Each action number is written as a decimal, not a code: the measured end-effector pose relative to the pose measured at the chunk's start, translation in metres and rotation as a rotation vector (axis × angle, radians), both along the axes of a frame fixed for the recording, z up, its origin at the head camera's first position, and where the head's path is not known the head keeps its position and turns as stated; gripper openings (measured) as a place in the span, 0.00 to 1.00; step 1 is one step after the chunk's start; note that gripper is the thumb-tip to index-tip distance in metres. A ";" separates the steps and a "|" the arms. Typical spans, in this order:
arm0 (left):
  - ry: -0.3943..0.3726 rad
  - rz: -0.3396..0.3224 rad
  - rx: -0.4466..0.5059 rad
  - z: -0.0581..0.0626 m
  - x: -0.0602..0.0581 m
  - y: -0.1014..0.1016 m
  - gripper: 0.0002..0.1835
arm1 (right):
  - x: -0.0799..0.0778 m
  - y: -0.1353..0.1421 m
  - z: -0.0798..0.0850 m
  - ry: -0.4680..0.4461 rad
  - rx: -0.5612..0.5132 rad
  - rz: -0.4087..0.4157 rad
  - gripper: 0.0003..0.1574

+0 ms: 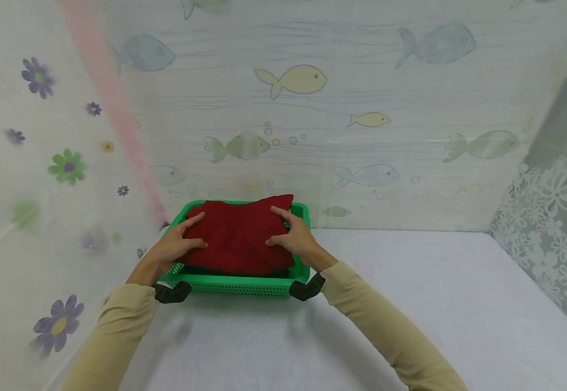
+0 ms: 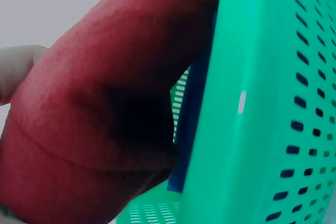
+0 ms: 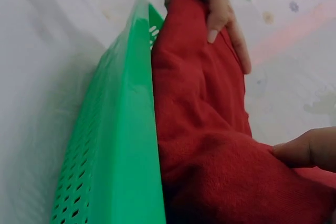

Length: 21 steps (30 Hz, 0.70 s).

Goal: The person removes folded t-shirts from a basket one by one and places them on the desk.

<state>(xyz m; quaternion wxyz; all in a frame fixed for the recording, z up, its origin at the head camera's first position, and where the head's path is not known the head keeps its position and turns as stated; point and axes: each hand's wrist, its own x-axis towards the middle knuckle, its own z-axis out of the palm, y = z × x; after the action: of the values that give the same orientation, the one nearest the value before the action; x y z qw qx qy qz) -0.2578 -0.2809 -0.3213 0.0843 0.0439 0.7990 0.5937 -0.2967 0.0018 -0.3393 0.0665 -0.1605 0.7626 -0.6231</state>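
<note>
A folded red cloth garment [image 1: 236, 236] lies in the mouth of a green plastic basket [image 1: 244, 285], rising above its rim. My left hand [image 1: 178, 244] grips the garment's left end, thumb on the near side and fingers toward the far side. At the right end, my right hand [image 1: 293, 233] holds it the same way. The right wrist view shows the left hand [image 3: 212, 9] around the far end and the right thumb [image 3: 307, 150] pressing the near part. Something dark blue [image 2: 191, 114] sits under the red cloth inside the basket.
The basket stands on a white-covered table [image 1: 400, 293], close to the fish-patterned curtain [image 1: 293, 152] behind it. A flower-patterned curtain [image 1: 44, 217] runs along the left. Black wrist mounts [image 1: 173, 292] sit in front of the basket's near wall.
</note>
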 end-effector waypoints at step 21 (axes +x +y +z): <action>0.103 0.057 0.049 0.009 0.014 0.026 0.42 | 0.039 0.026 0.043 0.013 -0.003 0.005 0.45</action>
<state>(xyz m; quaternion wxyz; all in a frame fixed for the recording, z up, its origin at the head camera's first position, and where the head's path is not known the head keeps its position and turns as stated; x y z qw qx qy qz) -0.2442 -0.2551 -0.3124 0.0248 0.0536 0.7885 0.6122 -0.2580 0.0275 -0.2968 0.0631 -0.1666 0.7617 -0.6229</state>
